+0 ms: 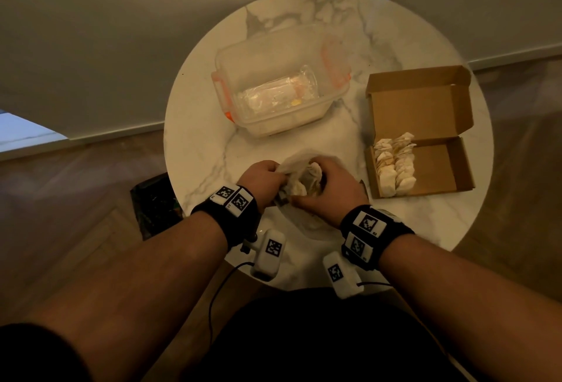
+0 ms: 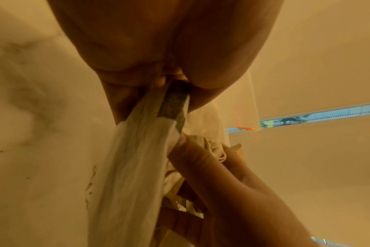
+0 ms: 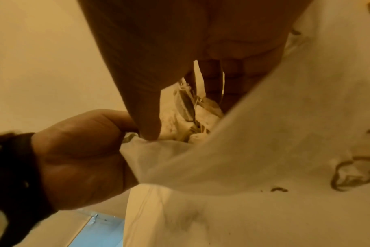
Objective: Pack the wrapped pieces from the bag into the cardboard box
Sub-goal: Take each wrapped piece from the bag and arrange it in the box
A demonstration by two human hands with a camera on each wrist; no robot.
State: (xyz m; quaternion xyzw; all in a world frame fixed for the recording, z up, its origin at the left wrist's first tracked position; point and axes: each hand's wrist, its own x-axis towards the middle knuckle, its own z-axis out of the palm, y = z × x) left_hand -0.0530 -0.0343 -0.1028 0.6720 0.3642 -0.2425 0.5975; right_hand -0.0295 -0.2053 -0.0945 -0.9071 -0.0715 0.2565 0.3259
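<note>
- Gripping the rim of the thin white bag (image 1: 296, 165), the left hand (image 1: 264, 178) has its fingers (image 2: 125, 98) curled tight on the bunched edge and a dark strip at the mouth, holding it open near the front of the round marble worktop (image 1: 206, 144).
- The right hand (image 1: 330, 188) is down in the bag's mouth, and the right wrist view shows its fingers (image 3: 213, 78) bent around a wrapped piece (image 3: 192, 107) among the pale bundles inside, the thumb pressing on the bag's edge beside the left hand.
- The wrapped pieces (image 2: 209, 147) in the bag show as crumpled cream paper with thread ties, packed just under the right hand.
- Off to the right sits the cardboard box (image 1: 441, 168), lid flipped open and standing back, well apart from the hands.
- Along the box's left end lie two rows of packed pieces (image 1: 393, 165), touching each other; the rest of the box floor is bare cardboard.
- Behind the bag, at the worktop's centre, stands a clear plastic tub (image 1: 279, 83) with orange clips, a transparent packet lying in its bottom.
- Both wrists carry black bands with printed square markers (image 1: 232, 197), and a dark object (image 1: 155, 205) lies on the wooden floor left of the worktop.
</note>
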